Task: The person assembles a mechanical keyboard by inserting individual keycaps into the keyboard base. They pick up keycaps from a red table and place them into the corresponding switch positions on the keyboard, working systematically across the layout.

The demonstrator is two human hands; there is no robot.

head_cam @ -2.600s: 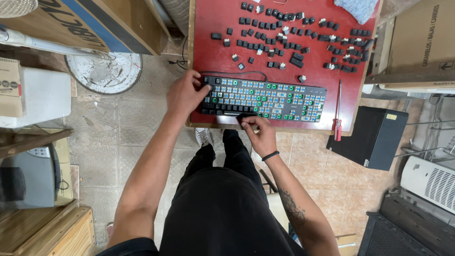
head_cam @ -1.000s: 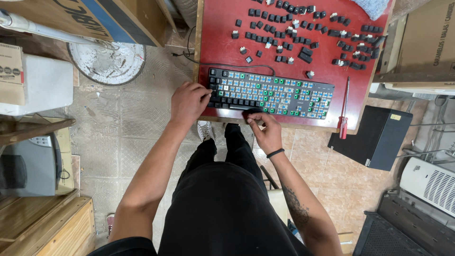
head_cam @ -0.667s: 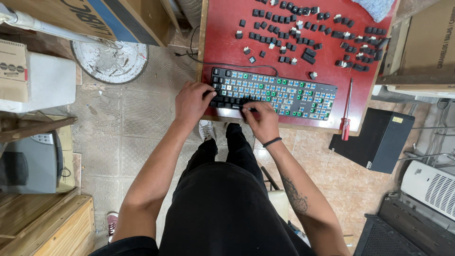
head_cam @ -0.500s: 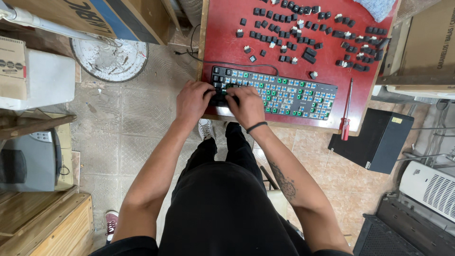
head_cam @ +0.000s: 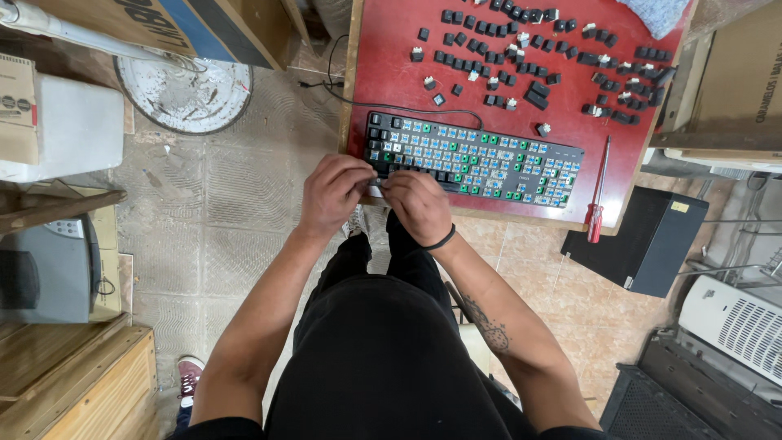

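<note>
A black keyboard (head_cam: pixel 489 159) with most keycaps off, showing blue and green switches, lies on a red table (head_cam: pixel 391 65). My left hand (head_cam: pixel 332 194) and my right hand (head_cam: pixel 419 204) meet at the keyboard's near left corner, fingers curled together over its bottom row. Whatever is pinched between the fingertips is too small to make out. Several loose black keycaps (head_cam: pixel 521 57) are spread over the far part of the table.
A red-handled screwdriver (head_cam: pixel 599 191) lies at the table's right edge. A black box (head_cam: pixel 652 240) stands on the tiled floor to the right, a white round fan base (head_cam: pixel 183 90) to the left, with cardboard boxes and wooden crates around.
My right hand slid left along the keyboard's near edge until it met my left hand at the left corner. The view drifted slightly.
</note>
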